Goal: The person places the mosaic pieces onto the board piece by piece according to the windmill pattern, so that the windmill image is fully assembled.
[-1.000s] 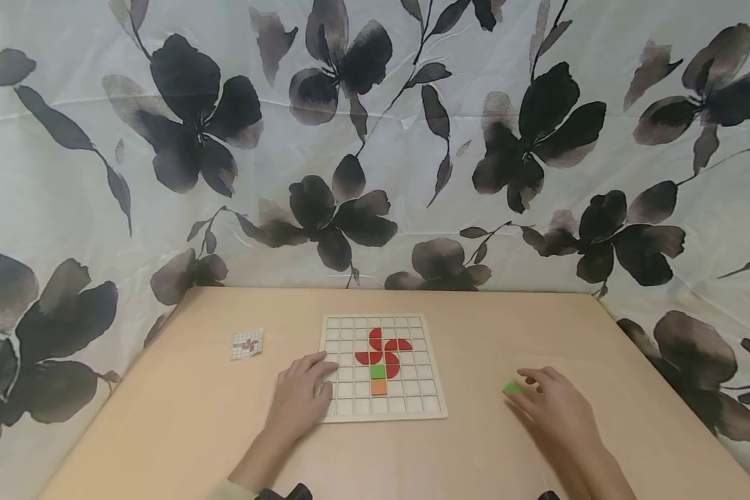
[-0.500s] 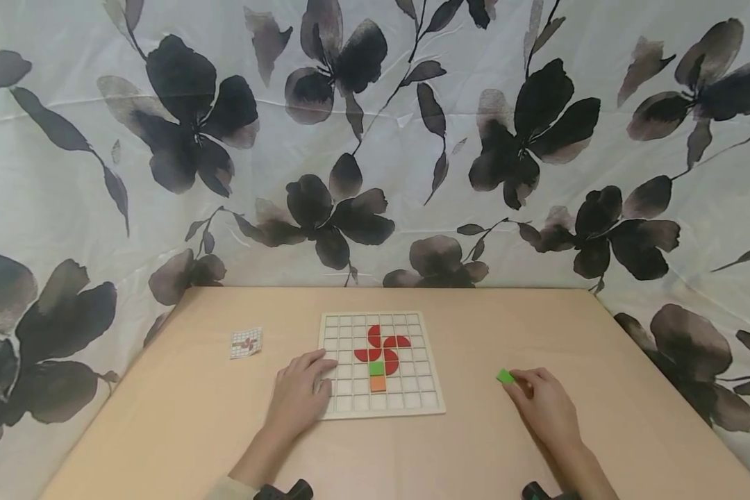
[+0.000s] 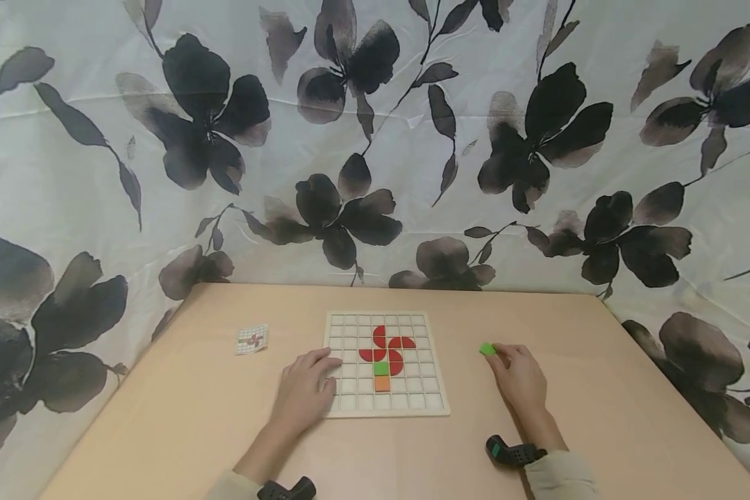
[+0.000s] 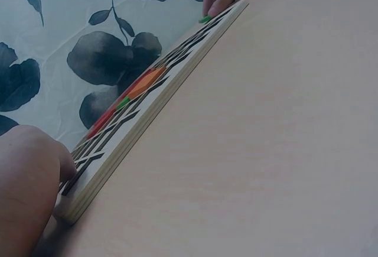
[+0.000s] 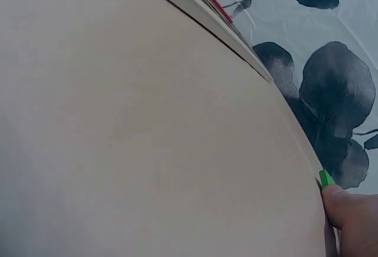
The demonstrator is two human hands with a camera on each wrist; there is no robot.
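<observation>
A white grid board (image 3: 344, 403) lies mid-table with square cells. On it, several red rounded tiles (image 3: 396, 362) form a pinwheel, with a green square tile (image 3: 381, 369) and an orange square tile (image 3: 382, 384) in a column below. My left hand (image 3: 306, 389) rests at the board's left edge, fingertips on the rim, holding nothing. To the right of the board, my right hand (image 3: 520, 375) pinches a loose green tile (image 3: 487, 348) between thumb and fingers; the right wrist view shows this green tile (image 5: 326, 178) at the thumb tip.
A small pattern card (image 3: 252, 339) with a red pinwheel picture lies on the table left of the board. Behind the wooden table (image 3: 275, 303) hangs a white cloth (image 3: 431, 229) with dark flowers. Each wrist wears a black camera (image 3: 512, 451).
My right hand first had its fingers loosely at the green tile, then pinched it and moved left and away from me, closer to the board. The left hand stays put.
</observation>
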